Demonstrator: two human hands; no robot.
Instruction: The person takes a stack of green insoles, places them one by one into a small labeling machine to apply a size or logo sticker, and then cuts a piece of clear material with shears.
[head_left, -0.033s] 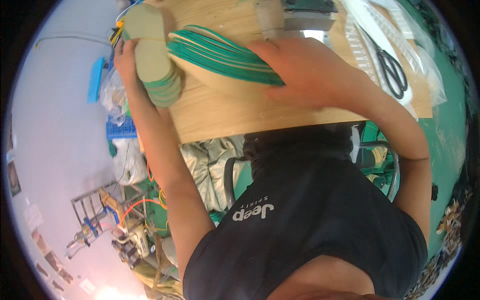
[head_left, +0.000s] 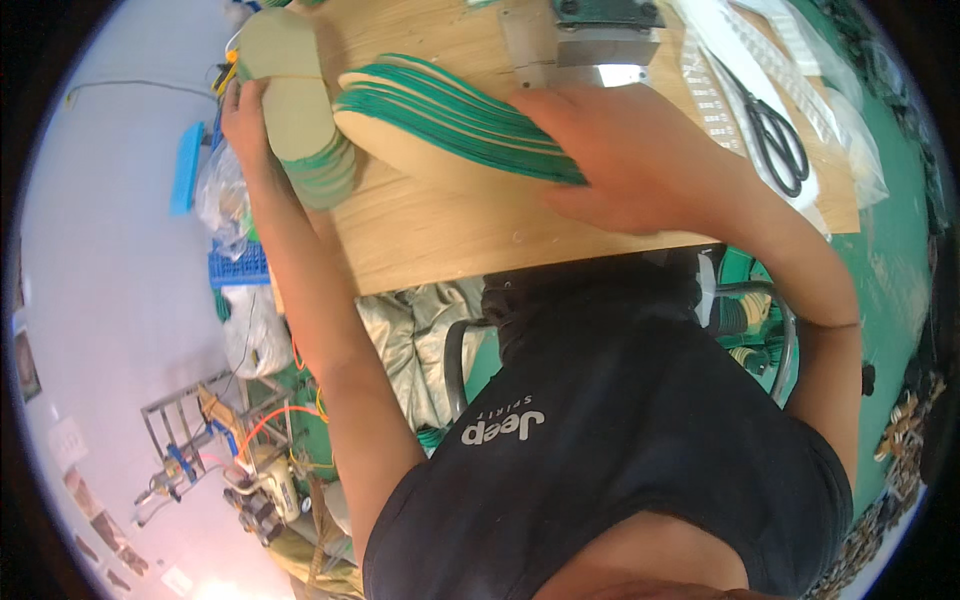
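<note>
My right hand point(head_left: 640, 160) is closed round the right end of a fanned stack of insoles point(head_left: 460, 125), beige with green edges. The stack lies tilted on its side just over the wooden table, its left end close to a second stack of insoles point(head_left: 298, 115). A thin band crosses that second stack, whose lower layers fan out with green showing. My left hand point(head_left: 245, 115) grips the outer left side of this banded stack, thumb near the band. Part of its fingers is hidden behind the stack.
On the wooden table point(head_left: 440, 240) a grey metal device point(head_left: 605, 45) stands at the back. Black-handled scissors point(head_left: 778, 150) lie on white material at the right. A blue basket point(head_left: 238, 268) and plastic bags point(head_left: 225, 190) are beyond the table's left edge.
My right hand has moved slightly toward me and to the right with its insole stack. The left hand stays at the banded stack.
</note>
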